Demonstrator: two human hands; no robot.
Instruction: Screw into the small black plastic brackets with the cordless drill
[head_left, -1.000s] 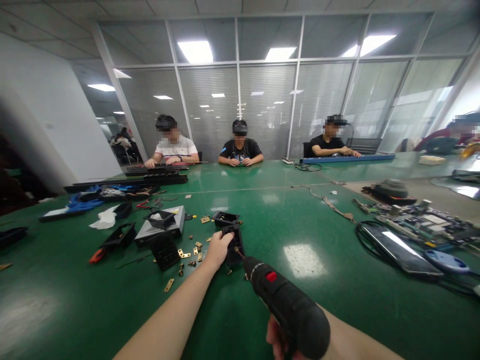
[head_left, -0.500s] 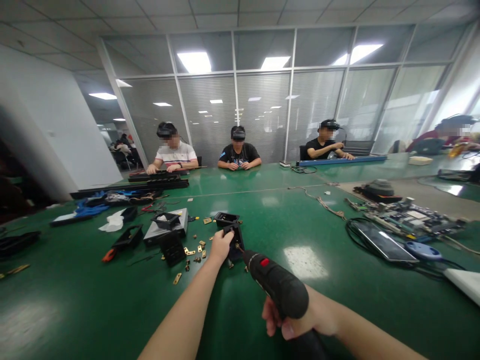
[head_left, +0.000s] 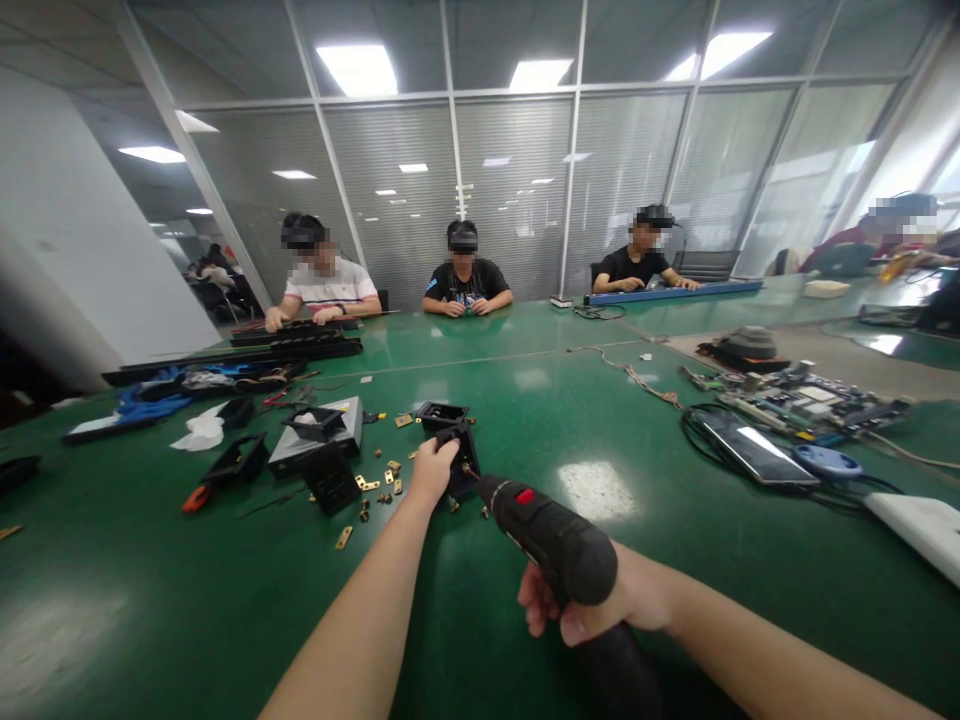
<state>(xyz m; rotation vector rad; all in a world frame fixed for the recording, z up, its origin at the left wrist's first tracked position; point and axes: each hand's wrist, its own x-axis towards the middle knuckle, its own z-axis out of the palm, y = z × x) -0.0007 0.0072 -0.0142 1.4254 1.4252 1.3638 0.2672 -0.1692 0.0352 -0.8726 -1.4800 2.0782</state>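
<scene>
Little is changed since the earlier frame: the black bracket (head_left: 459, 462) is pinched by the left hand (head_left: 430, 474), the electric screwdriver (head_left: 551, 540) gripped by the right hand (head_left: 600, 612); a tilted bit could slip off the screw.

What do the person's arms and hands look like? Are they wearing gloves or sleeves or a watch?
No gloves: the left hand and the right hand are both bare. The forearms are bare too, with no sleeves in view as far as the picture's lower edge. No watch, ring or bracelet shows on the wrists or fingers, and no cables or markings either.
</scene>
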